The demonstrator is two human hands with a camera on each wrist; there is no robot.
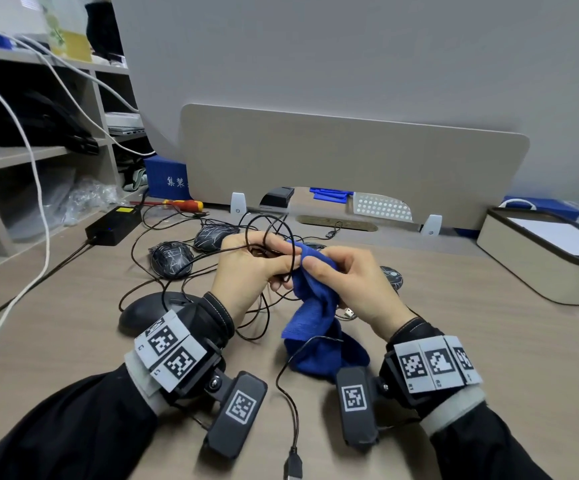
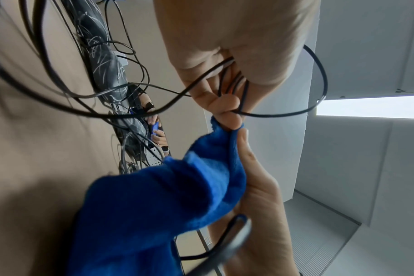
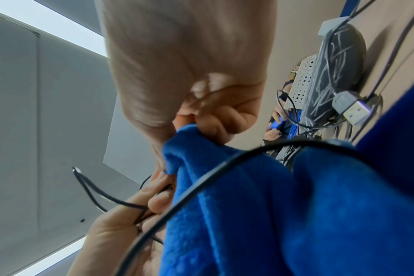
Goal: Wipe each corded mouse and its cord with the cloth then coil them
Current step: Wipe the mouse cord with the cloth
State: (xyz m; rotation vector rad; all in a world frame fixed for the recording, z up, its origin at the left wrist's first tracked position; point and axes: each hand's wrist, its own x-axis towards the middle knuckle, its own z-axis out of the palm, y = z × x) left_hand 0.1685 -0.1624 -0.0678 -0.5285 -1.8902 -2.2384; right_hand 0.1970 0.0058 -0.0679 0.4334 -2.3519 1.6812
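Left hand (image 1: 246, 268) grip pinches cord (image 1: 270, 230) loops; right hand (image 1: 350, 282) grip pinches cloth (image 1: 312, 320).

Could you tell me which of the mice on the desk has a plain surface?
The plain dark mouse beside the left wrist; the other mice carry pale web-like lines.

- A tan wood-grain desk (image 1: 489, 358) is carrying everything.
- A plain black mouse (image 1: 149, 311) is sitting at nine o'clock.
- Two web-patterned mice (image 1: 172, 259) are lying at eleven o'clock, amid tangled black cords (image 1: 191, 268).
- A black power brick (image 1: 113, 225) and a red-and-yellow screwdriver (image 1: 184, 204) are resting farther out at eleven.
- A beige lidded box (image 1: 537, 258) is standing at two o'clock.
- A USB plug (image 1: 293, 467) is lying at six.
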